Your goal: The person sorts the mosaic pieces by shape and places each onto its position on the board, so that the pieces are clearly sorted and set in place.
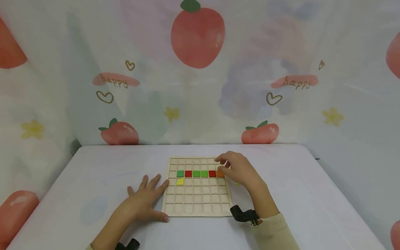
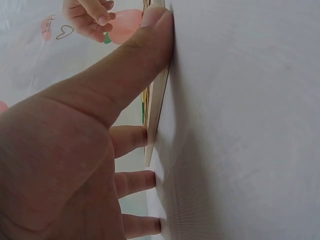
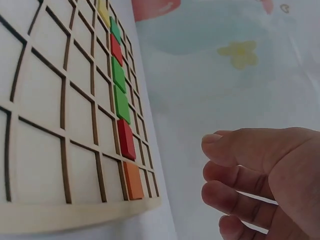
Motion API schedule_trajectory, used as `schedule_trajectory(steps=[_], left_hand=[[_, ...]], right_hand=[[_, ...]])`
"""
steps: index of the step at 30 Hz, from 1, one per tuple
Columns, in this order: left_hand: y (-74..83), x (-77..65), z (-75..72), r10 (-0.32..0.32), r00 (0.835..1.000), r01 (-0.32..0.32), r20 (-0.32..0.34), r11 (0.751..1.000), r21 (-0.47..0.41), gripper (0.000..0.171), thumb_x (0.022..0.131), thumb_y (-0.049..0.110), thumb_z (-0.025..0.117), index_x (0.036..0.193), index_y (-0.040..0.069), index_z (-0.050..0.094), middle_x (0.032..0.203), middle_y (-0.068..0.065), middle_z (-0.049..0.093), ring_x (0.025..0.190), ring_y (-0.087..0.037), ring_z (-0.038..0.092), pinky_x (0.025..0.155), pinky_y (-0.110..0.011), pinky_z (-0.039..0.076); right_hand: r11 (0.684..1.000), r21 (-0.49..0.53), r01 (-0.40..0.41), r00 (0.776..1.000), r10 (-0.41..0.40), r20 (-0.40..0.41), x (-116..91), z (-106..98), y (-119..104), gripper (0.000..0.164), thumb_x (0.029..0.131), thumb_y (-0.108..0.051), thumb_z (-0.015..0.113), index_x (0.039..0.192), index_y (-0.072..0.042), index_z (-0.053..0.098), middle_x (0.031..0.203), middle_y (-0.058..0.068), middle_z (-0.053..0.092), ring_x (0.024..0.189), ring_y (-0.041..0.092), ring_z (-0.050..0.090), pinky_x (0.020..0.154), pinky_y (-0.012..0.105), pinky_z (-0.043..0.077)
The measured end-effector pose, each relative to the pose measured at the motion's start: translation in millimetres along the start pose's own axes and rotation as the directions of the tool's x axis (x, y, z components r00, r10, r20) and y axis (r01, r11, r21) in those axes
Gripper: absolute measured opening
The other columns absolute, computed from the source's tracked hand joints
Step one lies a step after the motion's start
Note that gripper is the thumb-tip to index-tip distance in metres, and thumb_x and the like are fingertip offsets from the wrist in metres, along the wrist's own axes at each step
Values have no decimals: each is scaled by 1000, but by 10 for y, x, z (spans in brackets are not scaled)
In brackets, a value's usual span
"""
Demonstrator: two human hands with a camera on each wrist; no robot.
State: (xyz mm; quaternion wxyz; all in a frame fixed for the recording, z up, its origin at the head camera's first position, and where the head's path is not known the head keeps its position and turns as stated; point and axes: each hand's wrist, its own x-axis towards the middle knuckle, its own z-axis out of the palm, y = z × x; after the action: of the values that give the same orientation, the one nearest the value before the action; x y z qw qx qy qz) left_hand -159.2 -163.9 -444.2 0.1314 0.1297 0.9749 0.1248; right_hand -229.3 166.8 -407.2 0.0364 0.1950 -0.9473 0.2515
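Observation:
A pale wooden grid board (image 1: 197, 198) lies flat in the middle of the table. One of its rows holds a teal tile (image 1: 180, 173), a red tile (image 1: 188, 174), two green tiles (image 1: 196, 174), a second red tile (image 1: 212, 173) and an orange tile (image 3: 133, 181). Below the teal one sits a yellow tile (image 1: 180, 181). My left hand (image 1: 142, 203) is spread out, its thumb and forefinger touching the board's left edge. Over the board's right edge hovers my right hand (image 1: 240, 170), fingers loosely bent, nothing visible between them.
Something small and yellow (image 1: 237, 184) lies right of the board, mostly hidden by my right wrist. The white-covered table (image 1: 315, 205) meets a fruit-patterned backdrop (image 1: 200, 104) at its far edge.

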Motion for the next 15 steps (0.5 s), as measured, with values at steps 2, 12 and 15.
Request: schedule_trajectory(steps=[2, 12, 15], left_hand=[[-13, -27, -13, -1, 1000, 1, -1, 1000, 2, 118, 56, 73, 81, 156, 27, 36, 165, -11, 23, 148, -54, 9, 92, -91, 8], [-36, -8, 7, 22, 1000, -22, -8, 1000, 9, 117, 58, 76, 79, 156, 29, 36, 165, -11, 23, 148, -54, 10, 91, -91, 10], [-43, -3, -5, 21, 1000, -21, -5, 1000, 7, 117, 58, 75, 79, 156, 28, 36, 165, -12, 23, 148, -54, 10, 91, -91, 9]], right_hand=[[1000, 2, -26, 1000, 26, 0, -6, -54, 39, 25, 90, -17, 72, 115, -14, 73, 99, -2, 67, 90, 19, 61, 76, 35, 49], [988, 6, -152, 988, 152, 19, -74, -212, 267, 25, 91, -19, 71, 115, -12, 73, 103, 2, 70, 92, 20, 60, 78, 37, 53], [985, 10, -175, 984, 174, 45, -75, -218, 319, 25, 91, -20, 71, 115, -11, 72, 103, 2, 70, 92, 20, 60, 78, 36, 54]])
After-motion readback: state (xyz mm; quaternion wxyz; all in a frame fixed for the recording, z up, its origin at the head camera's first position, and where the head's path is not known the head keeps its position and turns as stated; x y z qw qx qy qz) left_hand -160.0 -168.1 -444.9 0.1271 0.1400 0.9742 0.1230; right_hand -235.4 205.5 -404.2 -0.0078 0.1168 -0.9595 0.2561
